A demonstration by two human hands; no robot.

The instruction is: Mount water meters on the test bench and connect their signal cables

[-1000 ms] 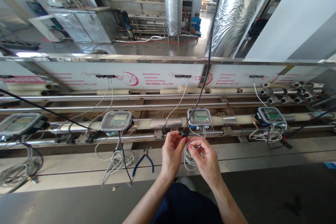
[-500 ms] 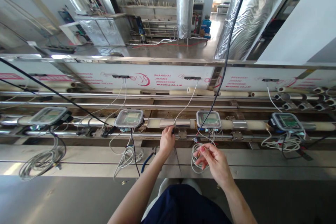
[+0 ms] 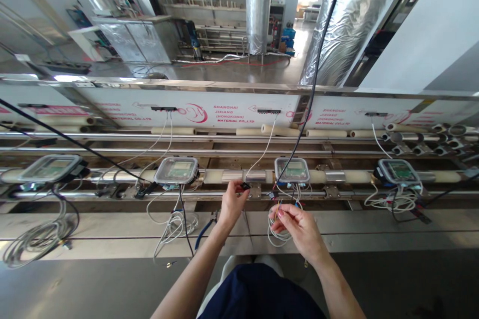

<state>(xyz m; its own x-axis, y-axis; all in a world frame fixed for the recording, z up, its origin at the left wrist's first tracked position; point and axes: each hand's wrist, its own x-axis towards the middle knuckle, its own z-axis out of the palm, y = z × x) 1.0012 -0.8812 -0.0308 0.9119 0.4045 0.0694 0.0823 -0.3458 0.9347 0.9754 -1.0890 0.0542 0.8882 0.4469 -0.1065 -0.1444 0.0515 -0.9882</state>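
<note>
While my left hand (image 3: 232,204) pinches a small, blocky black piece (image 3: 245,186), my right hand (image 3: 304,229), apart and to the right of it, holds a thin yellow wire (image 3: 277,209) near a pale cable coil (image 3: 275,239). I find the piece's details too small to tell.

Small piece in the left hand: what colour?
The piece is black, best seen in the head view.

- Four boxes (image 3: 176,170) line the pipe (image 3: 358,176).
- Cable coils (image 3: 48,234) lie on the ledge (image 3: 337,224) before the two left boxes.
- Pliers (image 3: 202,232) lie left of the left hand (image 3: 233,204).
- The right hand (image 3: 299,227) is before the third box from the left.
- A panel (image 3: 235,101) stands behind the pipe.
</note>
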